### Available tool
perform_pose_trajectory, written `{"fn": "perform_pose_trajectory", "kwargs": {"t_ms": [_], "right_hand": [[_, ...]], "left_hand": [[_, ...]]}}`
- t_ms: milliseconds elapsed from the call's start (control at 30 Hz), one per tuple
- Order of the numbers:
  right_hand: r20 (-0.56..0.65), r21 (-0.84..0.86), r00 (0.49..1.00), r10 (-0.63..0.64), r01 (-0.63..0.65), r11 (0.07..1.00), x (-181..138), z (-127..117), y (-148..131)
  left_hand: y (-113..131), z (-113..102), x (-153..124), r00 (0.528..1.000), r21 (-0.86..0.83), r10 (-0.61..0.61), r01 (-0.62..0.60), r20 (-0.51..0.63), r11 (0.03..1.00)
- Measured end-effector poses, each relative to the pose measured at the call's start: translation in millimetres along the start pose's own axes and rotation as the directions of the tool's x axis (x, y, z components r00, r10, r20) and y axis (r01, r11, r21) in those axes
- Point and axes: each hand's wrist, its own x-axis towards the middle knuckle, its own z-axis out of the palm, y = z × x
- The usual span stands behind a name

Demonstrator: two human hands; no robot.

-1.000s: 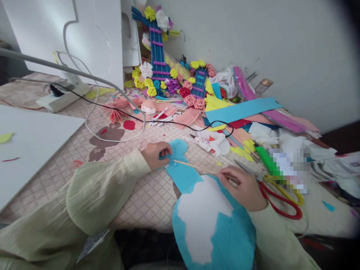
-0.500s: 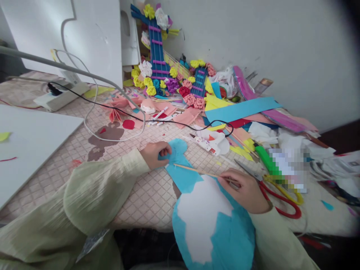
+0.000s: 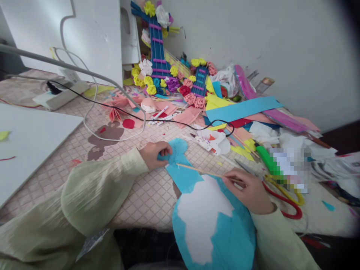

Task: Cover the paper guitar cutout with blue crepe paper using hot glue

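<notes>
A guitar-shaped cutout (image 3: 198,225), white in the middle with blue crepe paper (image 3: 178,150) around its edges and over its neck, lies at the table's front edge, its round body toward me. Closed at the head end of the neck, my left hand (image 3: 156,154) pinches the blue paper edge; its fingertips are partly hidden. My right hand (image 3: 250,189) grips a thin wooden stick (image 3: 194,169), held nearly level above the cutout. The stick's tip points left, over the neck near my left fingers. Whether it touches the paper, I cannot tell.
Behind the cutout is a white glue gun (image 3: 212,142) with a black cable. Scissors (image 3: 284,202) with red and yellow handles lie right of my right hand. Decorated blue paper guitars (image 3: 159,52) lean on the wall. A white board (image 3: 36,138) is at left, a power strip (image 3: 60,95) behind it.
My right hand and the wooden stick have shifted slightly to the right, the tip sliding a little along above the neck. My left hand has stayed almost still.
</notes>
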Motion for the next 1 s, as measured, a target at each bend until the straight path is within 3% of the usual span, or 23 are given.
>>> {"fn": "perform_pose_trajectory", "kwargs": {"t_ms": [267,600,867,1000], "right_hand": [[0.046,0.06,0.999,-0.013,0.01,0.998,11.1,18.1,-13.8],[0.017,0.061,1.0,-0.025,0.024,0.998,1.1,18.3,-10.5],[0.1,0.114,0.972,-0.213,0.201,0.973,-9.5,23.7,-8.2],[0.08,0.182,0.979,-0.187,0.17,0.968,-11.0,22.2,-11.5]], "left_hand": [[-4.9,-1.2,2.7,1.0,-0.08,-0.002,0.002,0.003,0.997],[-2.3,-1.7,2.5,0.999,-0.069,-0.016,0.014,-0.032,0.998],[-1.9,-0.6,3.0,0.999,-0.068,-0.009,0.006,-0.042,0.998],[-3.0,-0.5,2.6,0.999,-0.072,0.005,-0.009,-0.054,0.997]]}}
